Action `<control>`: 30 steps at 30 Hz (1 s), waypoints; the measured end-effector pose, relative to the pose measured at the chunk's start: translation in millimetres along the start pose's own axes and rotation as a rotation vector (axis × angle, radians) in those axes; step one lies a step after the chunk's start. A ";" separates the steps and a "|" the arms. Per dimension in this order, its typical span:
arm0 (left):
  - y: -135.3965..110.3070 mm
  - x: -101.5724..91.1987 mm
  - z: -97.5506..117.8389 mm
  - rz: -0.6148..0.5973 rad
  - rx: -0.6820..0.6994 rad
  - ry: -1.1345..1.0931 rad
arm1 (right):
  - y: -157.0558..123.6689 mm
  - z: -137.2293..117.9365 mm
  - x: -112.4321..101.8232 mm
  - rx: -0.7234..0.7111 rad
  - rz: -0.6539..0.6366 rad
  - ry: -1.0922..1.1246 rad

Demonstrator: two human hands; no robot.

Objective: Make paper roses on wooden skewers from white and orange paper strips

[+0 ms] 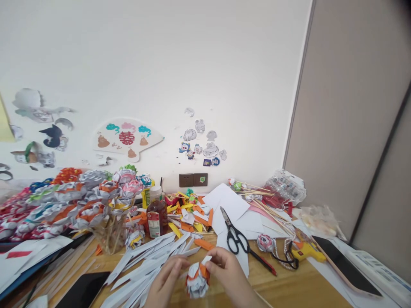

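Both hands at near edge of desk (pixel 289 291), pinching paper flower (pixel 197 280): left hand (pixel 165 282) closed on its left side, right hand (pixel 226 269) gripping top petals. Flower likely light, crushable; hold by base, gently. Scissors (pixel 236 235) just beyond, cut strips (pixel 150 261) at left.

Left hand (pixel 166 280), right hand (pixel 228 268) pinch paper flower (pixel 197 280) – scissors (pixel 235 233) just beyond on table (pixel 289 291).

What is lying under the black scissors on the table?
The black scissors lie on white paper sheets. Their handles reach over a sheet's edge toward the wooden table. What is below those sheets is covered.
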State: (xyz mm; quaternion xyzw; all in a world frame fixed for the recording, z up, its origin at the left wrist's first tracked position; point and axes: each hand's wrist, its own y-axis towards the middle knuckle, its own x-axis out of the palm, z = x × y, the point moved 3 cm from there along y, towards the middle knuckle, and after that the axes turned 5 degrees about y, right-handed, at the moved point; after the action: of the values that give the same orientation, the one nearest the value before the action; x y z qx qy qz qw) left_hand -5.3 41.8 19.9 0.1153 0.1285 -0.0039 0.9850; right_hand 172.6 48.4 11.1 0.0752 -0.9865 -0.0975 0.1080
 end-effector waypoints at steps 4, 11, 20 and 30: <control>-0.2 8.4 2.6 -0.146 -0.068 -0.122 | -3.9 3.2 5.3 0.032 -0.119 -0.039; -3.8 26.4 -23.1 -0.291 -0.084 -0.268 | -3.3 14.6 2.1 0.095 -0.094 -0.110; -1.2 27.2 -28.7 -0.354 -0.052 -0.213 | -4.2 13.0 0.0 0.106 -0.084 -0.159; -2.0 25.6 -18.1 -0.317 -0.072 -0.261 | -7.3 2.1 6.0 0.096 -0.144 -0.191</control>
State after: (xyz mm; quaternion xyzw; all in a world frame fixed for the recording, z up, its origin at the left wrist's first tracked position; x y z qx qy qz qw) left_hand 14.8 44.5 -4.0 0.0566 0.0165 -0.1693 0.9838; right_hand 167.3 40.7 8.7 0.1412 -0.9879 -0.0644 0.0023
